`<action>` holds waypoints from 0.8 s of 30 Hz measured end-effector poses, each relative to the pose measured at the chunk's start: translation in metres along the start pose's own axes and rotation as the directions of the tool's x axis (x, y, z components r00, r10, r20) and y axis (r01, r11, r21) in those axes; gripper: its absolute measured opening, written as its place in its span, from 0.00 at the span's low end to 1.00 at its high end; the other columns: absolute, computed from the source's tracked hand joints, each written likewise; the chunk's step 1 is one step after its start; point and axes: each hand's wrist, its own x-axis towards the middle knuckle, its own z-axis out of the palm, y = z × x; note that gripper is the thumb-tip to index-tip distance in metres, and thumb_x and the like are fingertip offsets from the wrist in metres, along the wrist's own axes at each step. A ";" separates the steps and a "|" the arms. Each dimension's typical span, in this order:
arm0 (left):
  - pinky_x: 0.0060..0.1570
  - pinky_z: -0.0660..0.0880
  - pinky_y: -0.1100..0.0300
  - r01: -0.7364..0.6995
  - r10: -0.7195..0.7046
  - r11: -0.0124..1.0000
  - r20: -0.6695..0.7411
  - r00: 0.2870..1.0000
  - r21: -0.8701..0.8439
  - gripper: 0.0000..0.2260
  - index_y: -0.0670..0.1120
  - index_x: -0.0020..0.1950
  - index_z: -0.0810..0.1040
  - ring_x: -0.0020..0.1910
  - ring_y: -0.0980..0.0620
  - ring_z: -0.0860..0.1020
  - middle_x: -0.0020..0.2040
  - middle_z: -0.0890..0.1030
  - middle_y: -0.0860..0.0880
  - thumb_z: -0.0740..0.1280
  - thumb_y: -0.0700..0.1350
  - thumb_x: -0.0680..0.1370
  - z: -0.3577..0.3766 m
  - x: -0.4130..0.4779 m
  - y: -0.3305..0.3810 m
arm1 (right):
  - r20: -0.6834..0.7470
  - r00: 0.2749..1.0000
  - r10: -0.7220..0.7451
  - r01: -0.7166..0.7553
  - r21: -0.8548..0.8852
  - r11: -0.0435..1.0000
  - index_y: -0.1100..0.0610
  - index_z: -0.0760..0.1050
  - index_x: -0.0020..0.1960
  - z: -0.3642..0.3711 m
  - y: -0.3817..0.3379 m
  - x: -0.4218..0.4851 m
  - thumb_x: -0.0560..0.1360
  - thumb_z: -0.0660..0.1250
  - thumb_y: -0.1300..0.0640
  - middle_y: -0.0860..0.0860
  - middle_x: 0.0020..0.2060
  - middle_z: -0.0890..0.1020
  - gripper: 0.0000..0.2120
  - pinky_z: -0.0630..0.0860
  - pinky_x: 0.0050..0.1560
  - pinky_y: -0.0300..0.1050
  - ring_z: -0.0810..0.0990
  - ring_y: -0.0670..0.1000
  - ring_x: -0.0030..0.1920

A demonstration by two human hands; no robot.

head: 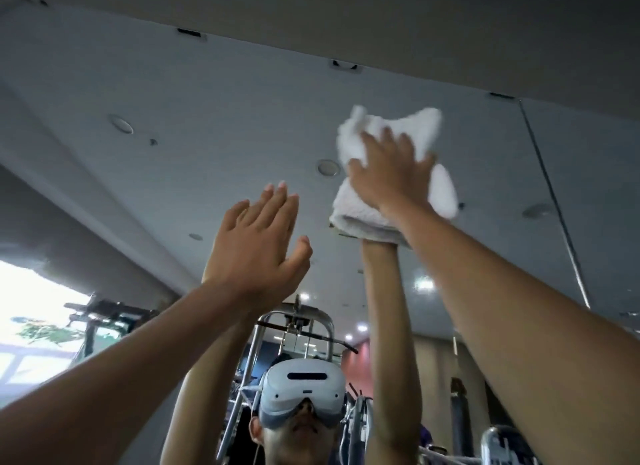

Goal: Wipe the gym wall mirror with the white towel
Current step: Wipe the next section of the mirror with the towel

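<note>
The gym wall mirror (pixel 194 125) fills the view and reflects the ceiling, gym machines and me with both arms raised. My right hand (pixel 388 173) presses the bunched white towel (pixel 367 215) flat against the glass high up, right of centre, fingers spread over the cloth. My left hand (pixel 259 239) is raised beside it, lower and to the left, fingers straight and together, holding nothing; whether it touches the glass I cannot tell.
A vertical seam (pixel 554 201) between mirror panels runs down to the right of the towel. Small black clips (pixel 188 32) line the mirror's top edge under the ceiling. A cable machine (pixel 298 326) and a bright window (pixel 34 312) show as reflections.
</note>
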 end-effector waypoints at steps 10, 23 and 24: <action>0.66 0.64 0.56 -0.322 0.310 0.938 0.105 0.945 0.129 0.30 0.43 0.76 0.70 0.74 0.47 0.69 0.76 0.69 0.44 0.52 0.57 0.79 -0.026 -0.005 -0.061 | 0.126 0.910 -0.396 0.380 0.132 0.915 0.36 0.62 0.75 -0.023 0.043 -0.035 0.72 0.49 0.38 0.44 0.79 0.60 0.31 0.57 0.71 0.69 0.57 0.50 0.78; 0.71 0.58 0.52 -0.289 0.262 0.940 0.158 0.952 0.181 0.29 0.47 0.79 0.66 0.78 0.47 0.63 0.78 0.65 0.46 0.51 0.57 0.80 -0.072 -0.043 -0.213 | 0.107 0.869 -0.483 0.482 0.043 0.875 0.38 0.55 0.78 -0.001 -0.179 -0.035 0.78 0.47 0.39 0.43 0.81 0.54 0.28 0.52 0.72 0.64 0.51 0.49 0.80; 0.72 0.57 0.52 -0.280 0.255 0.946 0.159 0.954 0.165 0.29 0.48 0.79 0.65 0.78 0.47 0.61 0.79 0.64 0.47 0.50 0.57 0.80 -0.073 -0.044 -0.218 | 0.130 0.830 -0.543 0.535 0.088 0.840 0.36 0.55 0.78 -0.006 -0.172 -0.042 0.75 0.44 0.37 0.42 0.81 0.53 0.31 0.51 0.72 0.63 0.51 0.47 0.80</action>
